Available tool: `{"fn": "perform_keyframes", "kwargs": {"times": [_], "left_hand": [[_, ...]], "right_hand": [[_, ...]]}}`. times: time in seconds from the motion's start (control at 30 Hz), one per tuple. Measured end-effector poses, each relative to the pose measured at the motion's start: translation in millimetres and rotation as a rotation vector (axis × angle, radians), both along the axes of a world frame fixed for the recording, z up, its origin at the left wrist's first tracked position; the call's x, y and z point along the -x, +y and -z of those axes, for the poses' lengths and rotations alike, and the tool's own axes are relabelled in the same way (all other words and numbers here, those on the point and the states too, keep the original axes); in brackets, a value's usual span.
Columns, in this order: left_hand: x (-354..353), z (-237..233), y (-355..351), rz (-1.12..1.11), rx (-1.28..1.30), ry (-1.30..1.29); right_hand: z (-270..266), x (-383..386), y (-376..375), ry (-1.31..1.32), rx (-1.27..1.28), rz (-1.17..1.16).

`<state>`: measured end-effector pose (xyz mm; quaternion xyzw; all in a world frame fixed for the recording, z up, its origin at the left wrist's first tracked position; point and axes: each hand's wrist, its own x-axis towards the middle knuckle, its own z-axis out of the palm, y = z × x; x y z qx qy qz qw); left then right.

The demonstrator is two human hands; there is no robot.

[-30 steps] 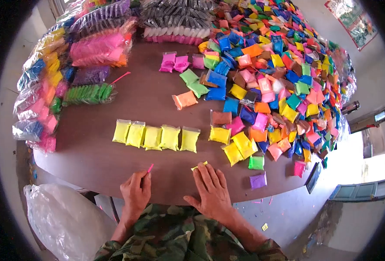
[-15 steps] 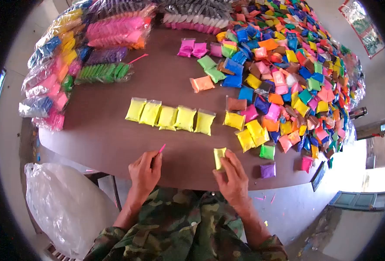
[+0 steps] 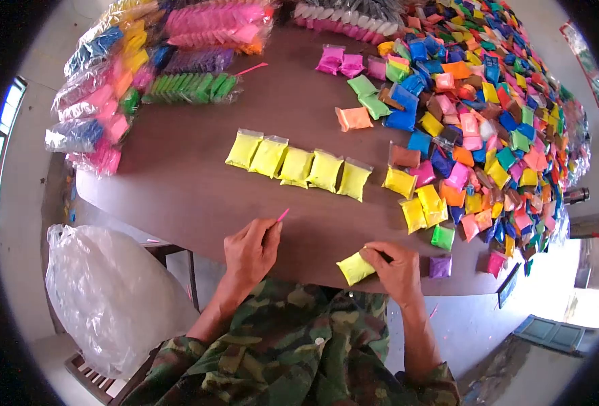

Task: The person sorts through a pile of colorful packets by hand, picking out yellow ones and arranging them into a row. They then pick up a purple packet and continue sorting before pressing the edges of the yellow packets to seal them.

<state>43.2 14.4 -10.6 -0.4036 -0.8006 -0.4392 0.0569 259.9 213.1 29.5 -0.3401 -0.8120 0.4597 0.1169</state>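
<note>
My left hand [image 3: 252, 249] is closed around a thin pink plastic stick [image 3: 284, 215], whose tip pokes out past the fingers over the brown table [image 3: 178, 183]. At the table's front edge, my right hand [image 3: 395, 269] pinches a small yellow packet [image 3: 355, 269] by its right end, with the broad face turned up. Ahead of both hands lies a slanting row of several similar yellow packets, the rightmost packet [image 3: 355, 180] nearest my right hand. A purple packet [image 3: 440, 266] and a green packet [image 3: 442, 237] lie right of my right hand.
A large heap of mixed coloured packets [image 3: 475, 135] covers the table's right side. Bagged stacks, including a green stack [image 3: 191, 88] and a pink stack [image 3: 215, 30], stand at the back left. A big clear plastic bag [image 3: 113, 298] is at the lower left.
The yellow packet in my right hand has turned from narrow and upright to lying flatter and tilted. My left hand still keeps the pink stick. The whole view has shifted, moving the table contents rightward.
</note>
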Motion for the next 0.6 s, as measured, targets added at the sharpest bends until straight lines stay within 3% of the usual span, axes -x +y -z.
{"fn": "perform_keyframes", "kwargs": {"times": [0.13,0.43,0.6], "left_hand": [[0,-4,2,-0.003,-0.014,0.001],[-1,-5,1,-0.011,0.017,-0.036],[1,-2,2,-0.006,0.019,-0.023]], "right_hand": [[-8,13,5,-0.056,-0.225,-0.086],[5,5,11,0.081,-0.537,0.001],[-6,-6,-44,-0.095,-0.687,-0.219]]}}
